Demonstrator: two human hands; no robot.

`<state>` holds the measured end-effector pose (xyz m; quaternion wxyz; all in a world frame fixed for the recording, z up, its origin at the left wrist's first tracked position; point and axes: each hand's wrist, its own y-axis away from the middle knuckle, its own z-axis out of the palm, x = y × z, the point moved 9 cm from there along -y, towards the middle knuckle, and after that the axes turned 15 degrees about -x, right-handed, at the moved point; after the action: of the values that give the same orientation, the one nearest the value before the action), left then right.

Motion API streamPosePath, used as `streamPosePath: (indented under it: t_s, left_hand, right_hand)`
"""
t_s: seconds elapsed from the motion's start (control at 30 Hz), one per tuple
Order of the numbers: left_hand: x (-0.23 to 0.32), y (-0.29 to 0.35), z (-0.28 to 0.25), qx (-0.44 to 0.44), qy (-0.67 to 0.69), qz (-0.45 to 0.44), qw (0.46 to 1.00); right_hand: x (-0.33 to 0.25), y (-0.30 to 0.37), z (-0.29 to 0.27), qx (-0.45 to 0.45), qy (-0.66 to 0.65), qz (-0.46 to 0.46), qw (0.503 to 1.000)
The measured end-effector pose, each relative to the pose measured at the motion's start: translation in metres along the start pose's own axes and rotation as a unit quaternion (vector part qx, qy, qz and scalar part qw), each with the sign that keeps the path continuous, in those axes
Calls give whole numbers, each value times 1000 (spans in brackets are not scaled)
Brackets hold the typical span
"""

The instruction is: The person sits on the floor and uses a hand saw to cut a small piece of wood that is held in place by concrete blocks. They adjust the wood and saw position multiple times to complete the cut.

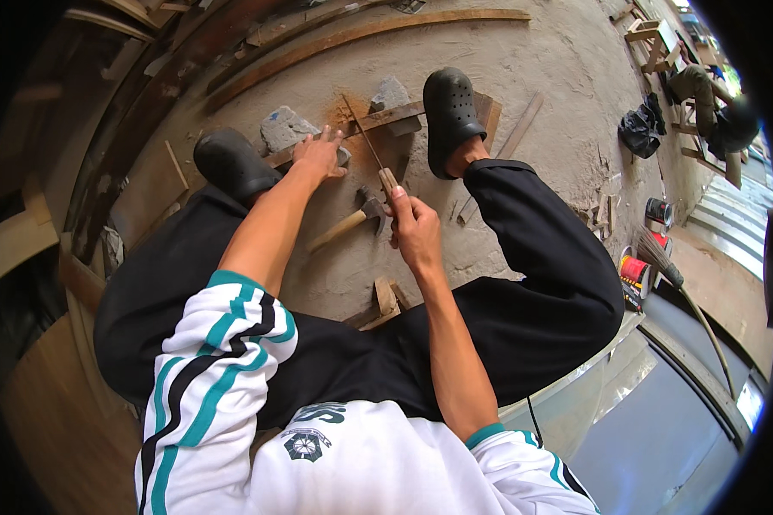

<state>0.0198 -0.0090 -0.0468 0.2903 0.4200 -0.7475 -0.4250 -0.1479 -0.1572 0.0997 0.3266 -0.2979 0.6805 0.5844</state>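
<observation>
My right hand [416,230] is closed round the wooden handle of a handsaw. The thin saw blade [365,133], seen nearly edge-on, points away from me and crosses a narrow wooden strip [385,117]. My left hand [319,155] lies on the strip left of the blade, fingers spread. Pieces of rough grey stone, one on the left [285,129] and one on the right [395,96], sit by the strip. My left clog [232,161] and right clog [448,112] are near its two ends. Between my legs lies a claw hammer [349,227].
Orange-brown sawdust [343,109] covers the floor around the blade. Long boards [361,34] lie at the far side. On the right are red cans [634,270], a broom [661,257], a black plastic bag [642,127] and a seated person's leg [696,90].
</observation>
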Motion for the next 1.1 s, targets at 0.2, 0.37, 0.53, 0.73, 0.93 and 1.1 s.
streamPosePath:
  t_s: [0.2,0.37,0.53,0.73,0.93,1.1]
  left_hand:
    - [-6,7,8,-28,-7,-15,999]
    - [-3,10,3,-19,-2,-17,1000]
    - [0,10,3,-17,2,-11,1000]
    - [-4,10,5,-32,37,-6,999]
    - [-1,9,9,-29,63,-17,997]
    - [-11,7,14,-45,93,-15,995]
  right_hand:
    - [-3,28,-3,10,77,7,997]
    - [-14,55,-13,10,117,50,992]
    - [-19,-36,1,10,114,36,993]
    - [-18,45,-16,-24,118,88,989]
    - [-18,-19,3,11,137,31,990]
    - [-11,3,7,-7,155,-13,988]
